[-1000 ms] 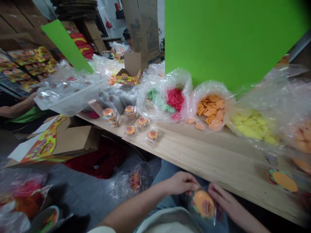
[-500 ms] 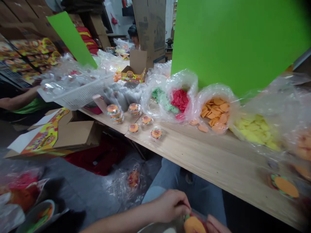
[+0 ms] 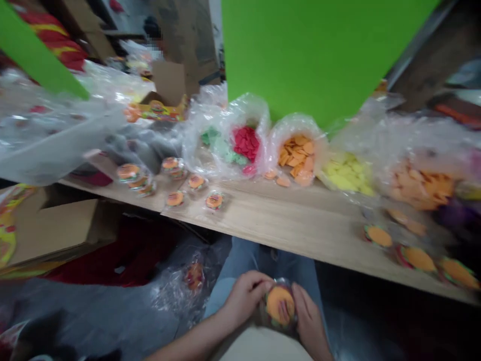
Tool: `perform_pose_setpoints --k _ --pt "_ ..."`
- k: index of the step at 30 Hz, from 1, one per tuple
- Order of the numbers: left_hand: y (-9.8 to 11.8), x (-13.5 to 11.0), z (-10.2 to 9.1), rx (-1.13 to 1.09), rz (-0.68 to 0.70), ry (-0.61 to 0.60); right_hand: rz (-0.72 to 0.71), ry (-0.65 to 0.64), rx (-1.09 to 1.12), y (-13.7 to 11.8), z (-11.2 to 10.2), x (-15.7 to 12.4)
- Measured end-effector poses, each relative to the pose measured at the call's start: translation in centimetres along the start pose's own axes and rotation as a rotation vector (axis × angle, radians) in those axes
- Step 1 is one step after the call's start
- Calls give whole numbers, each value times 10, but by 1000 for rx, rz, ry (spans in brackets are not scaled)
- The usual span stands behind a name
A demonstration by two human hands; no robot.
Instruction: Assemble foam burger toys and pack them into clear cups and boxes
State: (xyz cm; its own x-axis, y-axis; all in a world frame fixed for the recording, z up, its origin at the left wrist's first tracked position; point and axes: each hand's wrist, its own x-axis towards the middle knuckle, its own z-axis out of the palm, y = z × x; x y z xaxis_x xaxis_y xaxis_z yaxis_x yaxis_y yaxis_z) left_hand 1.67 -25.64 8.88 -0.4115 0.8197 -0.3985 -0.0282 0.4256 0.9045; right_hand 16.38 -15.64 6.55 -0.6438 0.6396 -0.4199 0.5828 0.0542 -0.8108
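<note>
Both my hands hold one small round burger toy [image 3: 280,305] in a clear plastic shell over my lap, below the table edge. My left hand [image 3: 244,297] grips its left side with curled fingers. My right hand [image 3: 308,318] presses against its right side. The toy has an orange top with red and green layers showing at the rim. More finished burger toys [image 3: 195,188] lie on the wooden table [image 3: 285,225] at the left, and further ones [image 3: 413,253] lie at the right.
Open plastic bags of foam pieces line the table's back: green and red [image 3: 240,145], orange [image 3: 298,158], yellow [image 3: 347,173], more orange [image 3: 421,183]. A green board [image 3: 308,50] stands behind them. A cardboard box [image 3: 56,228] and plastic bags [image 3: 176,291] lie on the floor at left.
The view has swung right and turned blurry. My hands and the toy, low at the frame's bottom half a second ago, now sit closer together over my lap, both clasping it.
</note>
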Motion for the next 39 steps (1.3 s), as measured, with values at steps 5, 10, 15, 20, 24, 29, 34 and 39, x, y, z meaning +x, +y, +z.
perform_pose_setpoints --k 5,10,15,20,24,29,34,39 --pt "27 11 1 19 75 89 -115 227 63 -18 -8 18" --pt "34 25 3 58 125 141 -222 296 132 -21 -26 36" --pt "24 49 17 105 237 325 -54 568 582 -23 -13 54" --pt "28 63 46 318 578 507 195 661 1234 -30 2 76" --pt "28 62 61 267 592 522 144 713 1385 -36 -7 89" --pt "25 51 66 -55 449 440 -33 709 1186 -30 -23 91" --pt "38 44 52 -138 309 270 -119 643 729 -16 -39 84" --pt "47 49 45 -161 249 290 -118 635 443 -14 -44 77"
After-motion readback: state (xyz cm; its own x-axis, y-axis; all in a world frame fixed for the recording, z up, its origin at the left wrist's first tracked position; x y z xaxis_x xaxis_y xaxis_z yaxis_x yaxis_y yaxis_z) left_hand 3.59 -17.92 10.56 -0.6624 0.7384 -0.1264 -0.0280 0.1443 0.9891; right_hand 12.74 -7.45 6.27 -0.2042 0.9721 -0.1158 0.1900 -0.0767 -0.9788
